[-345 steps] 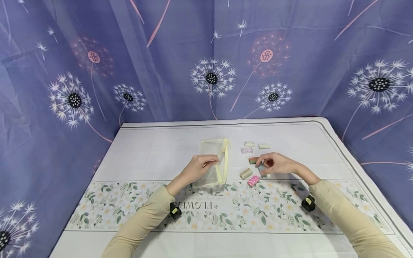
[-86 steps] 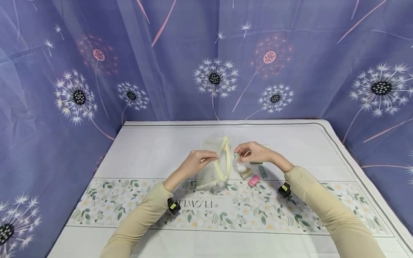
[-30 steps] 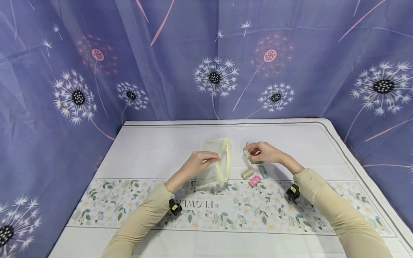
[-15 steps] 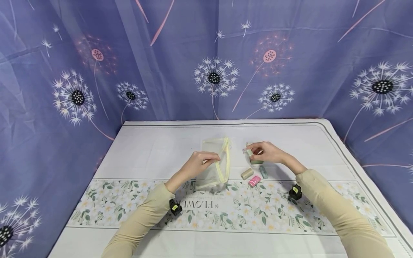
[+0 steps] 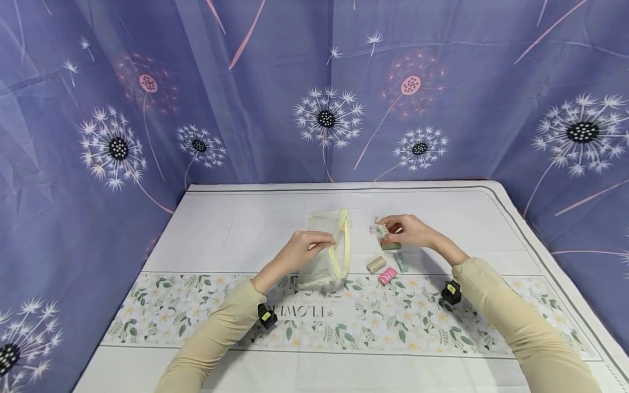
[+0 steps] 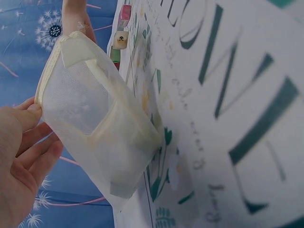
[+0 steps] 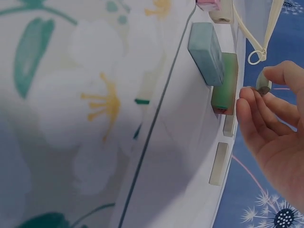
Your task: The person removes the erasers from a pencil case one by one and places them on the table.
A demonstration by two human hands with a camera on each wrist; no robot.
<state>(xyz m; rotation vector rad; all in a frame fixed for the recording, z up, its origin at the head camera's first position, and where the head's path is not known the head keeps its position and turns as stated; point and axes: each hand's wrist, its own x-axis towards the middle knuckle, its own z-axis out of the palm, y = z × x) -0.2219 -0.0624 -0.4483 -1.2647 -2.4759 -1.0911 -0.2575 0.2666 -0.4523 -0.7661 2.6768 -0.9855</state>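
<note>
My left hand [image 5: 303,250] pinches the rim of a see-through mesh zip pouch [image 5: 319,268] with pale yellow edging. The pouch's mouth gapes toward the right; in the left wrist view its mesh side [image 6: 78,107] faces me. A small pale green block [image 5: 383,230], eraser-like, is between the thumb and fingers of my right hand [image 5: 414,231]. The right wrist view shows this block [image 7: 263,80] held above the others. Just below that hand lies a green and reddish block [image 5: 391,246]. A pale purple block [image 5: 373,230] sits left of the fingertips.
Nearer to me are a teal block [image 5: 401,262], a tan one [image 5: 376,265] and a pink one with white swirls [image 5: 387,275]. Pale blocks, one a cream block [image 7: 219,164], lie farther back. A dandelion-print curtain [image 5: 255,109] stands behind the white table [image 5: 236,218].
Earlier my right hand was at the teal block, then beside the pouch mouth with the pale green block. Since then it has drifted right with that block, uncovering the purple one. My left hand stays on the pouch.
</note>
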